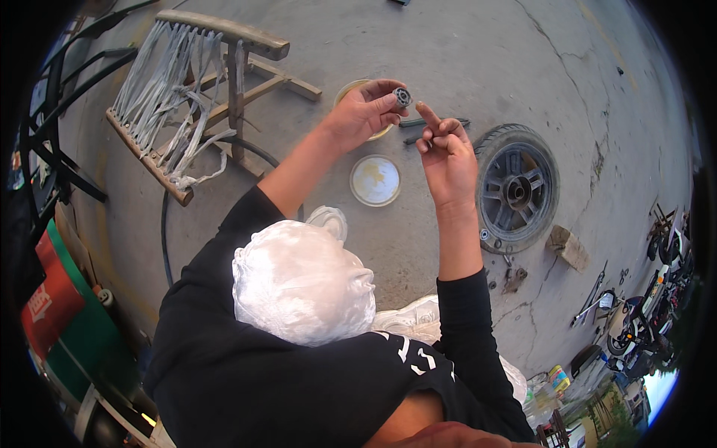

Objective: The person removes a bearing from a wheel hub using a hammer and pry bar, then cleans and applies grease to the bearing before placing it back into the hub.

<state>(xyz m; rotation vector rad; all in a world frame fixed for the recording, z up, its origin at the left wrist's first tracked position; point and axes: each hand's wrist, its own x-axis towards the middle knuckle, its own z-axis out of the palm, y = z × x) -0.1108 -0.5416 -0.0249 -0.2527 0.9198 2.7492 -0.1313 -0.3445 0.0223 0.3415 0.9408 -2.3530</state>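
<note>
Between the fingers of my left hand (367, 112) is a small metal ring bearing (402, 97). My right hand (450, 160) is just to the right of it, palm up, index finger raised with a yellowish smear at its tip, other fingers bent. Behind my left hand a round yellowish container (345, 89) is partly hidden. A white round lid (375, 181) with a yellow smear lies below on the concrete. Dark slim tools (455, 122) lie behind my right hand. A wheel with tyre (502, 231) lies to the right, a small ring part (485, 234) on it.
A wooden stand with white strips (222, 26) is at upper left, a black hose (166, 224) beside it. A dark metal frame (48, 127) stands far left. A wooden block (567, 246), loose parts (515, 278) and motorbikes (635, 321) are at right. My white-covered knee (302, 276) sticks up below.
</note>
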